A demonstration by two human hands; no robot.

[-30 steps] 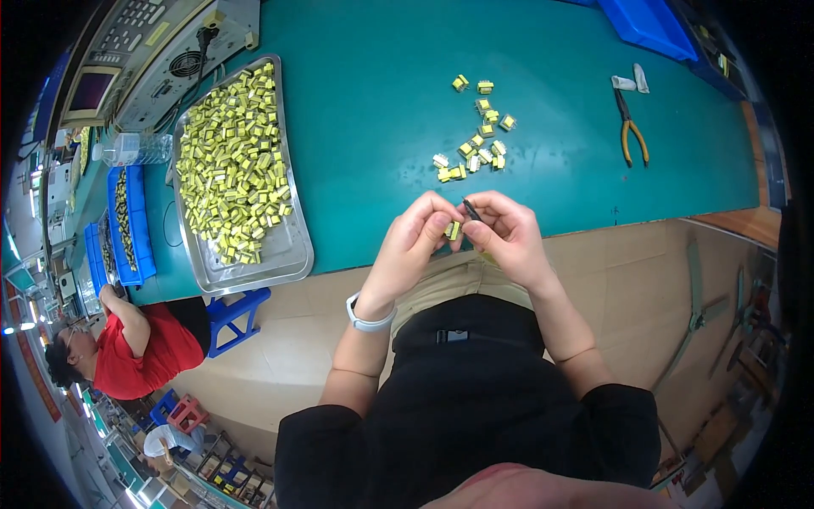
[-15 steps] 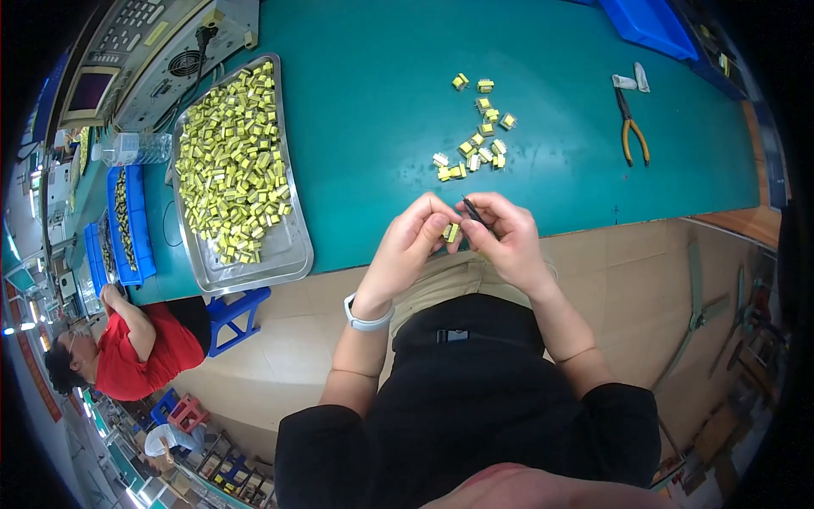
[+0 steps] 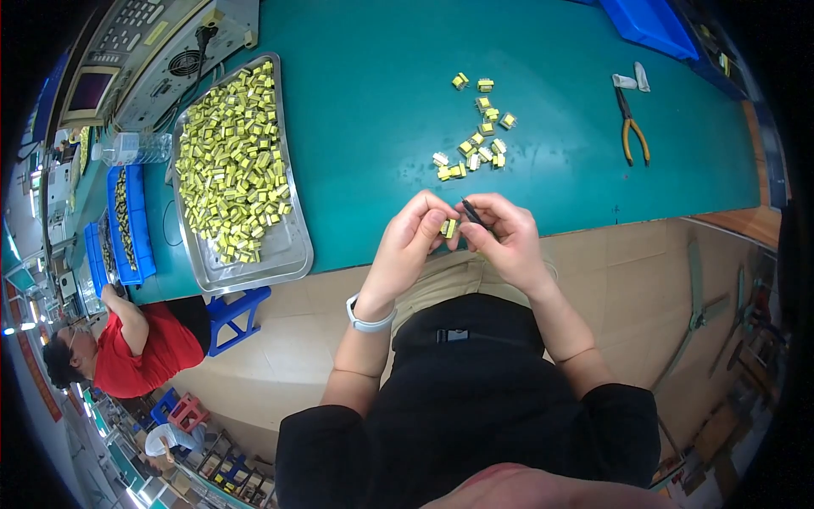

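Observation:
Just off the table's near edge, my left hand (image 3: pixel 413 241) pinches a small yellow transformer (image 3: pixel 448 228) between thumb and fingers. My right hand (image 3: pixel 509 237) is closed round a slim black pointed tool (image 3: pixel 472 212), whose tip points up and to the left; its exact kind cannot be made out. The two hands nearly meet, fingertips close around the transformer. Beyond them a loose group of several yellow transformers (image 3: pixel 475 144) lies on the green table (image 3: pixel 373 110).
A metal tray (image 3: pixel 292 254) heaped with yellow transformers stands at left. Pliers (image 3: pixel 632 136) with yellow handles lie at right beside two white finger-shaped pieces (image 3: pixel 642 78). Instruments (image 3: pixel 182 68), a plastic bottle (image 3: pixel 140 148) and blue bins (image 3: pixel 140 246) line the left. A person in red (image 3: pixel 136 356) sits beyond.
The transformer in my left hand has shifted slightly left and up, and turned a little. My right hand stays almost still with the black tool. The person in red has moved slightly.

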